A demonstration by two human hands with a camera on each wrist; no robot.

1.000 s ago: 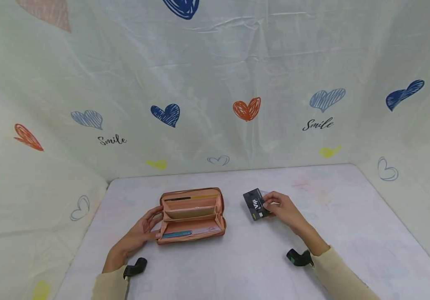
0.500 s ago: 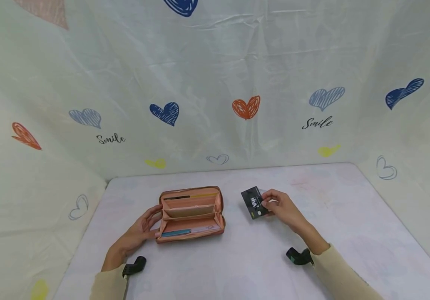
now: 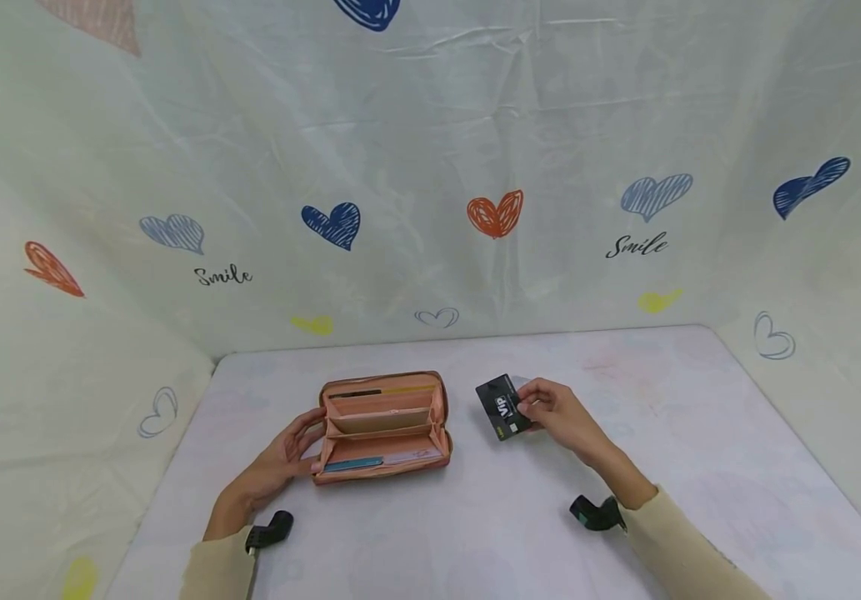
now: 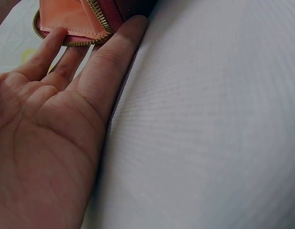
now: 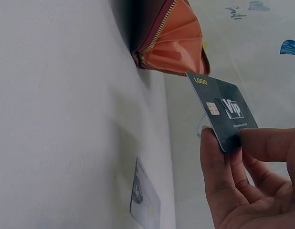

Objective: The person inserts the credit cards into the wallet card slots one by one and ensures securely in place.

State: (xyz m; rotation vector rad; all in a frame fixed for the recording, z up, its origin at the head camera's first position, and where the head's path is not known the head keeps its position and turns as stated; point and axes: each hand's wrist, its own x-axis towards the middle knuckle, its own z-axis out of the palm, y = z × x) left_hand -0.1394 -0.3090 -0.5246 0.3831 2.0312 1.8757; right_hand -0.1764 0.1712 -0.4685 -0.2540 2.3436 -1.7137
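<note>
An unzipped pink wallet (image 3: 385,427) lies spread on the table, its peach lining and compartments facing up. Inside its near compartment sit a blue card (image 3: 353,464) and a pale card (image 3: 411,457). My left hand (image 3: 283,458) holds the wallet's left end, thumb at the near corner and fingers along the zipper edge. Between thumb and fingers, my right hand (image 3: 565,417) pinches a black VIP card (image 5: 228,107), raised above the table to the right of the wallet. Behind that hand, a whitish card (image 5: 145,195) lies on the table, mostly hidden in the head view.
The white table (image 3: 400,542) has rounded far corners and meets a pale curtain (image 3: 415,125) printed with hearts. Black wrist cameras (image 3: 271,531) sit at both cuffs.
My right hand has shifted slightly left with the VIP card, bringing it a little closer to the wallet. The left hand and wallet stay in place.
</note>
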